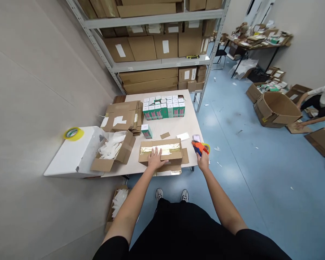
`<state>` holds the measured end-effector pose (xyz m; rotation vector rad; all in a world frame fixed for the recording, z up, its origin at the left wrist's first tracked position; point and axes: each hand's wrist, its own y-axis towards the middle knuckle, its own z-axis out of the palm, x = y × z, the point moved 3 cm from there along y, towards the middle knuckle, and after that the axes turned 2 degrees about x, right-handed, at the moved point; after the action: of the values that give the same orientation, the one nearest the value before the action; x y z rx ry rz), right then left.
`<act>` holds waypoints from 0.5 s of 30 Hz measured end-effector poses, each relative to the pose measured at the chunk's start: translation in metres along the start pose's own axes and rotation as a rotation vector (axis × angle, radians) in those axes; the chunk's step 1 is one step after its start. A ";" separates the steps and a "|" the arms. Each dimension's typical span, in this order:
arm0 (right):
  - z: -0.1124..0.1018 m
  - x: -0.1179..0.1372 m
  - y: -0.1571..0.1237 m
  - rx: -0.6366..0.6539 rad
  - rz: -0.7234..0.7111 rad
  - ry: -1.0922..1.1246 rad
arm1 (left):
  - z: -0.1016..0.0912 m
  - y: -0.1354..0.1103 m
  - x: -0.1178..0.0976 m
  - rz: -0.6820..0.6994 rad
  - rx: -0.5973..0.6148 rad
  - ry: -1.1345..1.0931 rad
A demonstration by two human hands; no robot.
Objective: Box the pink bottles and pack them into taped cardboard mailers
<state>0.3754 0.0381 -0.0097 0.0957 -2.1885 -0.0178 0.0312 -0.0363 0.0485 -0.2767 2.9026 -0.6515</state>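
Observation:
My left hand (155, 159) lies flat with fingers spread on top of a cardboard box (173, 153), over a shiny strip of tape along its top. The box sits at the table's front edge, and an open flap hangs toward me below it. To the right of the box, my right hand (203, 160) is closed around an orange and blue tape dispenser (199, 147) with a yellow roll in it. Just behind the dispenser lies a small pale item (196, 138), too small to make out. A white card (182, 136) and a brown cardboard scrap (165, 135) lie behind the box.
Several green and white small boxes (164, 110) stand in rows on the table (176, 126); one more (146, 131) stands apart. Flattened cartons (121, 113) and an open carton of white packing (127, 148) are at left. A shelf rack (151, 65) stands behind. A person crouches at far right.

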 end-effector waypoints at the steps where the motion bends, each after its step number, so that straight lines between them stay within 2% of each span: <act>1: -0.004 0.014 0.002 -0.041 0.009 -0.002 | 0.000 0.003 -0.009 0.017 -0.002 0.003; 5: -0.008 0.075 0.007 0.085 -0.062 0.144 | 0.002 0.013 -0.025 0.033 0.010 0.001; 9: 0.012 0.125 0.011 0.253 -0.204 0.368 | 0.004 0.019 -0.021 0.041 0.100 -0.022; 12: 0.043 0.141 0.011 0.399 -0.254 0.494 | 0.002 0.019 -0.017 0.045 0.110 -0.040; 15: 0.068 0.137 0.008 0.480 -0.230 0.518 | 0.000 0.016 -0.010 0.070 0.092 -0.093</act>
<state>0.2406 0.0341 0.0620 0.5590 -1.6164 0.3646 0.0384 -0.0197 0.0428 -0.1885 2.7711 -0.7369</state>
